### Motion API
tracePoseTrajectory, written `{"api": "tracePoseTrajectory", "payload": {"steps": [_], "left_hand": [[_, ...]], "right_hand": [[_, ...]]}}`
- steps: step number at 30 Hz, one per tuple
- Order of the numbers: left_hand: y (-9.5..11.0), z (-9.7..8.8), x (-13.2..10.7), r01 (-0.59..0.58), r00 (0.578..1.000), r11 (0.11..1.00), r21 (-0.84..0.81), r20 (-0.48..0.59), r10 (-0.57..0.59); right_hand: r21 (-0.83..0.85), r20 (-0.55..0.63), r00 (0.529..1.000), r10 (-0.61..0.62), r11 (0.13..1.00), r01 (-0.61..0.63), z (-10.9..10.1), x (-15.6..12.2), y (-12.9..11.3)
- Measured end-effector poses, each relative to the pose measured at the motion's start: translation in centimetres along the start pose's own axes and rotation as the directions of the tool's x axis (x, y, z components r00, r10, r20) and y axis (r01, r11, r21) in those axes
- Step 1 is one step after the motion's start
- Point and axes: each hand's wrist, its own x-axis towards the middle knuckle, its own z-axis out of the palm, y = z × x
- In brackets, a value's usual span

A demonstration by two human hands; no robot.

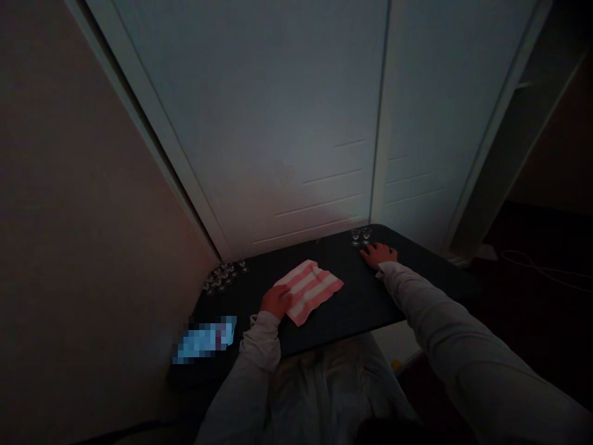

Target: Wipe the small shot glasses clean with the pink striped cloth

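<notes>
A pink and white striped cloth lies folded near the middle of a dark table. My left hand rests on the cloth's near left corner with its fingers curled over the edge. My right hand lies at the far right of the table with fingers spread, just in front of two small clear glasses. It holds nothing that I can see. The room is very dim.
Several small glasses cluster at the table's far left corner. A blurred blue and white object sits at the near left edge. White doors stand right behind the table, a wall at the left. A cable lies on the dark floor to the right.
</notes>
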Motion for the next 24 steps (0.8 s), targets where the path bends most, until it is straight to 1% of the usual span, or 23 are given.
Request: {"api": "tracePoseTrajectory", "payload": {"steps": [4,11,16,24], "left_hand": [[0.06,-0.05,-0.04,-0.015,1.000,1.000,0.000,-0.014,0.015],[-0.12,-0.02,-0.03,-0.024,1.000,1.000,0.007,-0.004,0.025],[-0.27,0.24,0.08,-0.017,1.000,1.000,-0.017,0.003,0.017],[-0.31,0.31,-0.07,-0.021,1.000,1.000,-0.003,-0.016,0.021]], "right_hand": [[0.005,0.002,1.000,0.006,1.000,-0.006,0.03,0.09,0.07],[-0.016,0.049,0.998,0.026,1.000,-0.025,-0.45,0.18,-0.21],[-0.059,0.048,0.998,0.031,0.998,-0.028,-0.46,0.30,-0.27],[-0.073,0.046,0.999,0.015,0.997,-0.011,-0.35,0.48,-0.08]]}}
